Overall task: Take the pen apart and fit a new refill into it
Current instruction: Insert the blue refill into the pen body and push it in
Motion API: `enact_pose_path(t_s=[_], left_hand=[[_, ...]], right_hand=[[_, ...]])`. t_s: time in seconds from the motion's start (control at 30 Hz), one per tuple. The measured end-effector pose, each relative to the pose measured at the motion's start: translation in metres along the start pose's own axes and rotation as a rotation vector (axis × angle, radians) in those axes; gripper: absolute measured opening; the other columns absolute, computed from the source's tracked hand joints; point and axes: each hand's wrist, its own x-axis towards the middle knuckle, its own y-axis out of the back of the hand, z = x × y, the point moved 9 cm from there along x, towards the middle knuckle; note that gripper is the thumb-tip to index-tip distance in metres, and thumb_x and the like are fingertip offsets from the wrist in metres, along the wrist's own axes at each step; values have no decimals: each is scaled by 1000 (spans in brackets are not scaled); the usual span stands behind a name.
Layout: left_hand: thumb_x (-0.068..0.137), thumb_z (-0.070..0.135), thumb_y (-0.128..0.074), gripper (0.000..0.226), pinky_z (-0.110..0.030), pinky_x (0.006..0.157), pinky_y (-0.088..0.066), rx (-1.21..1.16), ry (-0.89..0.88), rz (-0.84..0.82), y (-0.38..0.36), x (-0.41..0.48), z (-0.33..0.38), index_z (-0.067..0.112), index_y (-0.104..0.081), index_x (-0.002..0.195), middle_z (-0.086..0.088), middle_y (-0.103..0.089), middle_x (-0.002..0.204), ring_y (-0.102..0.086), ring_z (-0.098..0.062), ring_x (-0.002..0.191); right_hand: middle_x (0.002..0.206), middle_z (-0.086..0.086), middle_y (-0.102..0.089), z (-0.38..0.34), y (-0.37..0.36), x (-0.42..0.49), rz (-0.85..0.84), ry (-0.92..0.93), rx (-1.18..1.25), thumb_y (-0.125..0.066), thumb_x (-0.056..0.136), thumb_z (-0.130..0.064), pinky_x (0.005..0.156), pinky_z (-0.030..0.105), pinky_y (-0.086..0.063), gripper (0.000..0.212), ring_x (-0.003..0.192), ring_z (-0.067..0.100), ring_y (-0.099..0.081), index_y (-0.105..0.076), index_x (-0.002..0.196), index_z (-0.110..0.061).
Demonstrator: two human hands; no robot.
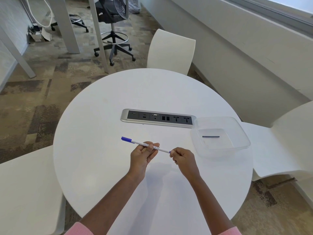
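A slim white pen [138,142] with a blue cap at its left end is held level above the round white table [101,116]. My left hand [144,154] grips the pen's barrel near the middle, thumb on top. My right hand [182,158] pinches the small blue plug at the pen's right end with its fingertips. A thin dark refill [210,136] lies alone on the floor of a clear plastic tray [240,133] to the right of my hands.
A grey power and socket strip [158,118] is set into the table behind the pen. White chairs stand at the far side [171,50], the right [279,150] and the left [25,192]. A black office stool [113,22] stands on the carpet beyond.
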Motion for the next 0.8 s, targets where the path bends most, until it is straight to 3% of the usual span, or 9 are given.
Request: enact_pose_path(t_s=[0.13,0.27,0.33,0.43,0.53,0.67,0.8], left_hand=[[91,-3,-50,12,-17,66,-56,27,0,-25,-2,-1,0,4,-57,85,-6,-73,77,-71,-11,76],[91,-2,-50,11,-18,67,-56,46,4,-50,-5,-2,0,4,-57,86,-4,-74,75,-71,-12,78],[91,-3,-50,12,-19,69,-57,47,7,-63,-8,-1,1,4,-57,86,-4,-74,75,-71,-13,79],[91,-3,-49,12,-19,68,-57,26,4,-51,-8,-1,4,4,-57,86,-6,-73,78,-71,-12,78],[91,-3,-49,13,-18,66,-57,-28,-3,-11,-3,2,9,4,-57,85,-8,-72,79,-71,-12,75],[91,-2,-49,12,-19,66,-57,-53,2,12,3,5,13,4,-58,86,-5,-74,75,-71,-13,74],[91,-2,-49,11,-20,68,-58,-64,14,15,4,5,12,3,-57,87,-6,-73,74,-71,-14,73]], right_hand=[[52,2,-41,6,-3,1,-95,-142,83,-47,86,-2,49,17,-35,34,49,15,-35,-55,54,-11],[47,-2,-40,21,-13,-6,-165,-384,371,-46,88,-9,50,20,-33,30,43,11,-30,-55,60,-10],[48,-2,-42,22,-14,-8,-157,-415,431,-44,88,-10,49,21,-31,30,42,10,-29,-53,59,-10],[55,1,-43,15,-9,-6,-116,-334,320,-43,91,-18,52,22,-33,38,48,13,-34,-58,58,-9],[58,-2,-51,7,-4,-4,-75,-197,221,-43,95,-28,53,20,-37,35,53,12,-44,-64,72,-11],[67,-1,-57,-2,1,-1,-16,-24,115,-49,91,-16,54,14,-41,14,58,9,-51,-59,82,-20],[66,-5,-58,-13,2,-4,36,120,-5,-50,88,-8,54,5,-40,25,57,-1,-52,-56,73,-28]])
